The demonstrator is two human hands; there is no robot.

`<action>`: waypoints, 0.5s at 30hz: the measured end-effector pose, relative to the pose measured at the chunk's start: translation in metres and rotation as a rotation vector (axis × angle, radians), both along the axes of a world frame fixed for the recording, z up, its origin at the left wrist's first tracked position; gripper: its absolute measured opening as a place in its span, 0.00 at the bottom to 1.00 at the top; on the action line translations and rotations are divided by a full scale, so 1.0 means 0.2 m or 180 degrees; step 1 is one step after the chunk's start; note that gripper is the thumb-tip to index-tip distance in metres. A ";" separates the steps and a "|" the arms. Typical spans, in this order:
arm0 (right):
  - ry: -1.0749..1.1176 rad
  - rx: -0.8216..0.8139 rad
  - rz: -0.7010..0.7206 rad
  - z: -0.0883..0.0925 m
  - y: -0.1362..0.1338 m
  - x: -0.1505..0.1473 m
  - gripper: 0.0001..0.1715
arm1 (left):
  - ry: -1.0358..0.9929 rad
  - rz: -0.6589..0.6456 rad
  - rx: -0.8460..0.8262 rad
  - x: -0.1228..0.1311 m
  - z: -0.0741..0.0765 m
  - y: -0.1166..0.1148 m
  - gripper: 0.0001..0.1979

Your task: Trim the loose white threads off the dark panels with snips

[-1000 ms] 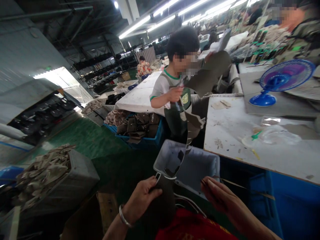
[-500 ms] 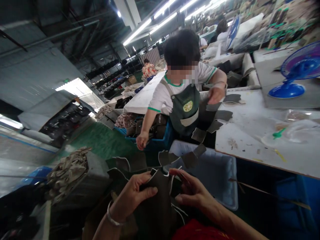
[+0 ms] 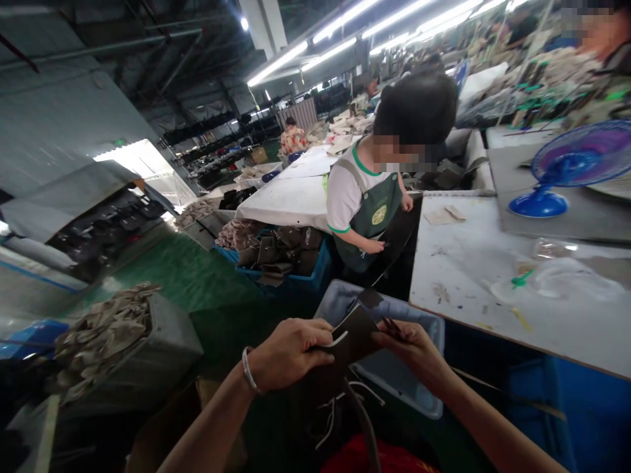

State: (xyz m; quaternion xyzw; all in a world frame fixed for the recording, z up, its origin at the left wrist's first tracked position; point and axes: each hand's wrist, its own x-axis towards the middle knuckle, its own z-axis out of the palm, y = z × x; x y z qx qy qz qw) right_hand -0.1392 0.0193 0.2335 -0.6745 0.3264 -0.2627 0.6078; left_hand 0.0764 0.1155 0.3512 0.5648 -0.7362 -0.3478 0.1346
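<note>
My left hand (image 3: 293, 351), with a silver bangle at the wrist, is closed on a dark grey-brown fabric piece (image 3: 362, 332), thumb on top and the pale edge showing. My right hand (image 3: 417, 345) pinches the piece's right side. Dark, pointed thread snips (image 3: 393, 327) stick out between the right hand's fingers. The fabric is held up above a grey-blue plastic bin (image 3: 428, 394). Below the hands, a dark strip (image 3: 362, 417) and pale cords (image 3: 332, 417) hang down, partly lost in shadow.
A co-worker in a green apron (image 3: 362, 210) stands ahead, a small dark object in one hand. A white table (image 3: 458, 263) with a blue fan (image 3: 539, 203) is at right. A blue crate (image 3: 315, 272) holds dark pieces; a grey bin (image 3: 172, 341) of beige fabric stands left.
The string of dark pieces stretched between the co-worker and my hands is gone from the air. The co-worker has drawn both arms in and turned. My hands now hold one piece farther right.
</note>
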 end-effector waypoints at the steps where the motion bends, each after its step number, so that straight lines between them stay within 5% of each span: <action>1: 0.0194 -0.0185 -0.0209 -0.05 -0.04 -0.04 0.21 | 0.0036 0.0060 0.0005 0.00 -0.02 0.00 0.06; 6: 0.0984 -0.0314 -0.0994 -0.35 -0.28 -0.20 0.20 | 0.0036 0.0462 0.0266 0.01 -0.12 -0.02 0.08; 9: 0.1145 -0.0104 -0.1113 -0.46 -0.32 -0.22 0.24 | 0.0017 0.0532 0.0387 0.04 -0.16 -0.05 0.11; 12: 0.0875 0.0141 -0.0775 -0.38 -0.22 -0.14 0.31 | 0.0177 0.0689 0.0404 0.06 -0.18 -0.12 0.10; 15: -0.0113 0.0632 0.0228 -0.15 -0.06 0.02 0.38 | 0.0661 0.0660 0.0618 0.03 -0.17 -0.20 0.09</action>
